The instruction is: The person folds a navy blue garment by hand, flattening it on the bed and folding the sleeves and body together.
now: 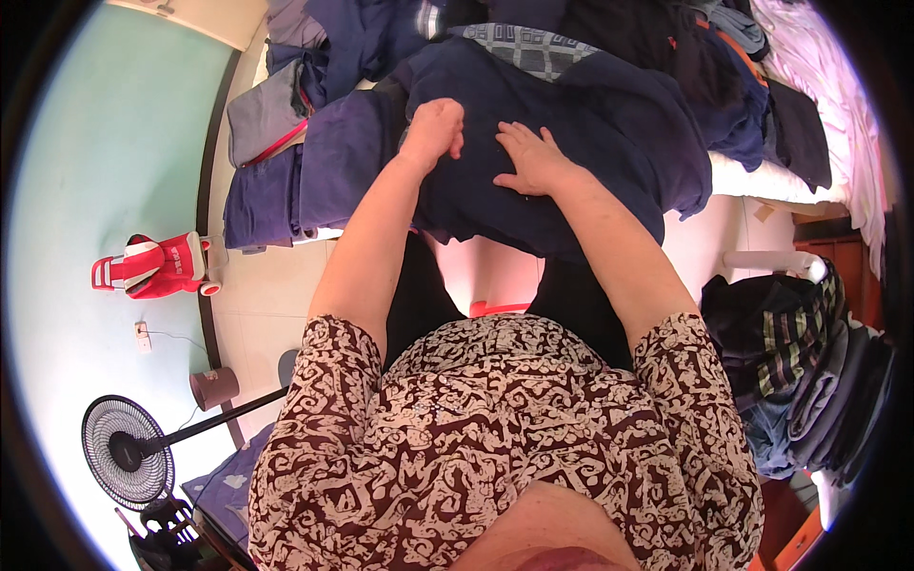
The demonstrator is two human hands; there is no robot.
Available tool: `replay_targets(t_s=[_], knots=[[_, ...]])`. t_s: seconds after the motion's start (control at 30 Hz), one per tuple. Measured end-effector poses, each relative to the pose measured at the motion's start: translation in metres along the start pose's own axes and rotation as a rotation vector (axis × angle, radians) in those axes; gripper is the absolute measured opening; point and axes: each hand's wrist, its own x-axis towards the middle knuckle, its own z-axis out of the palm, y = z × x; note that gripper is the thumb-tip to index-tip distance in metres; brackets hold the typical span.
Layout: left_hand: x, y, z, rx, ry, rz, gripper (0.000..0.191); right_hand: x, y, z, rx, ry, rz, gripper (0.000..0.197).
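A large dark navy cloth garment [485, 185] lies spread over the edge of the bed in front of me, its lower part hanging over my knees. My left hand [434, 132] rests at its left part with the fingers curled; whether cloth is pinched under them is hidden. To the right, my right hand [532, 158] lies palm down on the same garment, fingers apart and thumb toward the left hand. A grey patterned cloth [532, 50] shows beyond the garment's far edge. Folded blue-purple clothes [346, 157] sit just left of my left hand.
A folded grey garment [264, 114] and dark clothes [664, 78] cover more of the bed. Clothes are stacked at the right [807, 357]. Toward the left stand a red wheeled bag [163, 264], a brown bin [214, 387] and a black fan [128, 452].
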Motion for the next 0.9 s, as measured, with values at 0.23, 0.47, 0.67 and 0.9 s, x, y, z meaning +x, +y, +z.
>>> replay_targets(t_s=[0.23,0.47,0.67,0.9], knots=[[-0.013,-0.024,0.016,0.371,-0.013,0.238,0.016,-0.046,-0.007,-0.02,-0.207,-0.025,0.029,0.079],[-0.002,-0.033,0.033,1.086,-0.04,0.6,0.013,-0.054,-0.012,0.002,-0.192,-0.045,-0.015,0.073],[-0.002,-0.035,0.038,1.121,-0.099,0.651,0.014,-0.054,-0.017,-0.005,-0.187,-0.119,0.014,0.075],[0.001,-0.039,0.049,1.34,-0.165,0.744,0.008,-0.055,-0.018,-0.006,-0.192,-0.122,0.022,0.076]])
